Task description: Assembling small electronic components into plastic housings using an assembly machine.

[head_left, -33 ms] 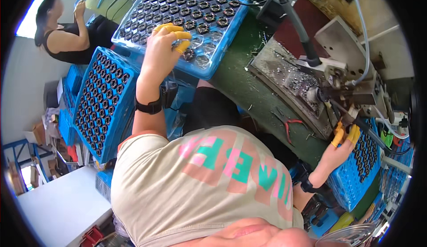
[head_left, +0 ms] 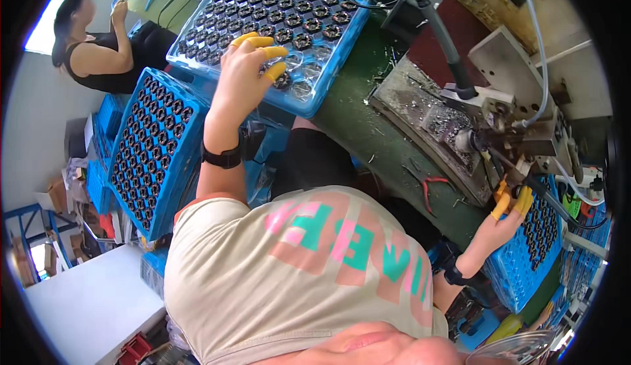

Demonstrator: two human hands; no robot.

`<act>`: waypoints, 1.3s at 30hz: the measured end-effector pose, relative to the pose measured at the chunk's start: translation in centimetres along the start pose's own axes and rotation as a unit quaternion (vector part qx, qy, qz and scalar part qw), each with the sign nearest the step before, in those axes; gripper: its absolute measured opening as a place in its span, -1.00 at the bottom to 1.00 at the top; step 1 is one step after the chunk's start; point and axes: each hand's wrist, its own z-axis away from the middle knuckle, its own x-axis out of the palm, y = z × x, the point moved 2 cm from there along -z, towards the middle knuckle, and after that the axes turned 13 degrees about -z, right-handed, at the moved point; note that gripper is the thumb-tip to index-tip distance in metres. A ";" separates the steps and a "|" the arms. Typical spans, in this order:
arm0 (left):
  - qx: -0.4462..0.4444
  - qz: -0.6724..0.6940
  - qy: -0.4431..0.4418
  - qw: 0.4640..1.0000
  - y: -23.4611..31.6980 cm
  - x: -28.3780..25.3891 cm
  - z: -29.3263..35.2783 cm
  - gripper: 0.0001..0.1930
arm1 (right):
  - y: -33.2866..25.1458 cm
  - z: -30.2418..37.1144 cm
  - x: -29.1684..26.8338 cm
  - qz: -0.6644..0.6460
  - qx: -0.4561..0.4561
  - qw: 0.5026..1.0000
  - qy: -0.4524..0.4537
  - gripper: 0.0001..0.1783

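Observation:
My left hand [head_left: 246, 69], wearing yellow finger cots, reaches over a blue tray [head_left: 309, 105] with a clear plastic insert. Its fingers are spread and bent, the thumb apart from the index finger, and nothing shows between them. Rows of dark, round metal parts [head_left: 282, 35] fill most of the insert, while a few pockets near the thumb are without parts. At the right, my right hand [head_left: 506, 220], also in yellow finger cots, is closed at the end of a bench machine [head_left: 519, 128]. A small dark shape shows between its fingertips, but I cannot make out what it is.
Red-handled pliers [head_left: 430, 191] lie on the green bench by the metal-chip-covered machine base [head_left: 434, 122]. Another filled tray [head_left: 151, 155] leans at my left; a partly filled blue tray [head_left: 519, 270] is below my right hand. A co-worker [head_left: 98, 49] sits at the far left.
My left hand has shifted very slightly to the right over the tray, its thumb a little further from the tray's parts. My right hand stays at the machine.

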 end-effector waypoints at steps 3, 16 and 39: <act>-0.025 -0.020 -0.038 0.999 0.5 0.5 0.6 -0.64 | -2.7 0.8 0.4 -0.049 -0.051 0.996 0.060 -0.57; -0.034 -0.051 -0.023 0.998 0.9 0.0 0.4 -0.65 | -5.0 4.7 2.4 -0.094 -0.099 0.990 0.037 -0.59; 0.035 0.405 -0.013 0.914 8.1 1.4 -1.9 -0.54 | -4.8 5.0 2.7 -0.092 -0.069 0.993 0.033 -0.61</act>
